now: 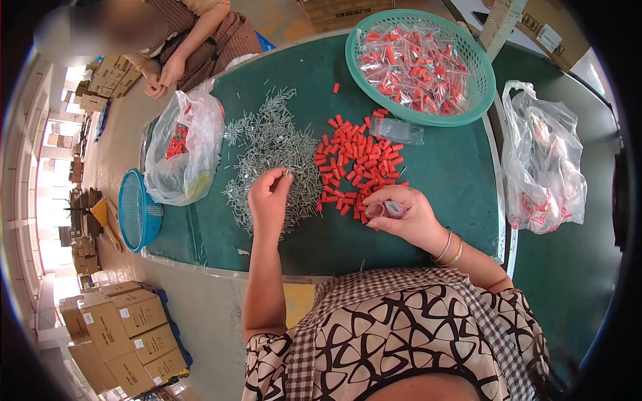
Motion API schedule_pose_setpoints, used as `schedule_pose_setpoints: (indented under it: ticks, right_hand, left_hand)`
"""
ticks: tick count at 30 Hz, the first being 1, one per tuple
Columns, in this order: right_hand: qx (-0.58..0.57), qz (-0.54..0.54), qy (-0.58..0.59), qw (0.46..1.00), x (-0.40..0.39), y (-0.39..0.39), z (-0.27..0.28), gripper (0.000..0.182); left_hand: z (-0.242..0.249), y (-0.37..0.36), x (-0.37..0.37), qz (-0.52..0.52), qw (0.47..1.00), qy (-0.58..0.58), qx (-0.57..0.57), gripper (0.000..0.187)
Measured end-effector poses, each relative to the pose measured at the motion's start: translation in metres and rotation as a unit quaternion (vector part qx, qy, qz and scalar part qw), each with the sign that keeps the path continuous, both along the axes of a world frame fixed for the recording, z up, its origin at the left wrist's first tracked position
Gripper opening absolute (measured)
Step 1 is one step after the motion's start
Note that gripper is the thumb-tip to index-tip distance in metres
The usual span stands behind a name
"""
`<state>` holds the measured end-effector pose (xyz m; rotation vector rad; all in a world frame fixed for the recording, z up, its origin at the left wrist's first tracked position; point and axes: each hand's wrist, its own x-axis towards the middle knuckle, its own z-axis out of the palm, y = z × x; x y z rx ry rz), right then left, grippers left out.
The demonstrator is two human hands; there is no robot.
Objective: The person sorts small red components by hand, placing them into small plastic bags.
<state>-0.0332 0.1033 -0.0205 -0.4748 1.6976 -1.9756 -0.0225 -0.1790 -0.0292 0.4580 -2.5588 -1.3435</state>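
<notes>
My left hand [268,199] is over the near part of a heap of small grey metal screws [271,144]. Its thumb and forefinger are pinched together; whatever is between them is too small to make out. To the right, my right hand [411,217] grips a small clear plastic bag [376,210] whose mouth gapes toward the left. Just beyond that hand spreads a pile of red tapered plastic plugs [361,157]. A flat clear bag [398,131] lies at the pile's far right edge.
A green basket [491,80] of filled bags stands at the back right. White plastic bags [180,150] [542,160] sit at both sides. A blue basket [132,210] is at the left edge. Another person's hands [166,75] are across the table [448,174]. Cartons [124,334] stack lower left.
</notes>
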Motion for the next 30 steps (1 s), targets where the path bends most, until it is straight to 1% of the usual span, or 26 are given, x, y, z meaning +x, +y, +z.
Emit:
schedule_pose_setpoints:
  ticks: [3, 7, 10, 11, 13, 14, 16, 17, 18, 20, 21, 22, 24, 26, 29, 30]
  right_hand:
    - [-0.002, -0.004, -0.028, 1.0, 0.0, -0.001, 0.001, 0.029]
    - [-0.006, 0.0, -0.022, 1.0, -0.002, 0.0, 0.003, 0.029]
    - [-0.016, -0.009, -0.012, 1.0, -0.001, -0.001, -0.001, 0.031]
    - [-0.022, -0.015, -0.014, 1.0, -0.002, -0.004, -0.002, 0.032]
    - [0.014, -0.021, 0.013, 1.0, -0.006, -0.004, -0.001, 0.033]
    - [0.033, -0.022, 0.024, 0.999, -0.005, -0.004, 0.0, 0.033]
    - [0.053, -0.025, -0.038, 0.998, -0.005, -0.003, 0.012, 0.032]
    - [0.06, -0.025, -0.066, 0.996, -0.005, -0.002, 0.016, 0.031]
    - [0.052, -0.03, -0.052, 0.997, -0.005, -0.002, 0.013, 0.031]
    - [0.035, -0.04, -0.009, 0.999, -0.004, -0.003, 0.002, 0.031]
    - [0.038, -0.038, -0.001, 0.999, -0.003, -0.003, 0.002, 0.032]
    - [0.041, -0.037, 0.008, 0.998, -0.004, -0.003, 0.002, 0.032]
    - [0.05, -0.039, 0.028, 0.998, -0.004, -0.002, 0.001, 0.032]
    - [0.065, -0.045, 0.044, 0.996, -0.005, -0.001, 0.001, 0.032]
    - [0.052, -0.032, -0.013, 0.998, -0.005, 0.002, 0.006, 0.033]
    - [0.056, -0.032, -0.009, 0.998, -0.005, 0.003, 0.006, 0.034]
  left_hand:
    - [0.009, 0.004, -0.001, 0.022, 0.992, -0.077, 0.1, 0.016]
    - [0.007, 0.006, 0.001, 0.017, 0.985, -0.061, 0.16, 0.015]
    - [0.018, 0.018, 0.006, 0.006, 0.982, -0.053, 0.184, 0.013]
    - [0.022, 0.02, 0.007, -0.028, 0.99, -0.032, 0.135, 0.013]
    - [0.033, 0.038, 0.014, -0.099, 0.994, 0.014, 0.041, 0.013]
    - [0.059, 0.054, 0.014, -0.157, 0.986, 0.017, -0.059, 0.014]
    - [0.065, 0.067, 0.016, -0.245, 0.95, 0.097, -0.17, 0.016]
    - [0.067, 0.073, 0.017, -0.285, 0.921, 0.139, -0.226, 0.017]
    - [0.073, 0.081, 0.015, -0.289, 0.918, 0.144, -0.231, 0.021]
    - [0.076, 0.089, 0.015, -0.316, 0.894, 0.151, -0.28, 0.023]
    - [0.077, 0.091, 0.014, -0.33, 0.88, 0.154, -0.304, 0.024]
    - [0.076, 0.092, 0.012, -0.349, 0.854, 0.165, -0.349, 0.024]
    - [0.078, 0.096, 0.01, -0.377, 0.839, 0.147, -0.363, 0.026]
    - [0.08, 0.098, 0.006, -0.394, 0.832, 0.145, -0.362, 0.029]
    - [0.079, 0.1, 0.003, -0.399, 0.838, 0.169, -0.331, 0.034]
    - [0.079, 0.1, 0.003, -0.399, 0.845, 0.171, -0.314, 0.035]
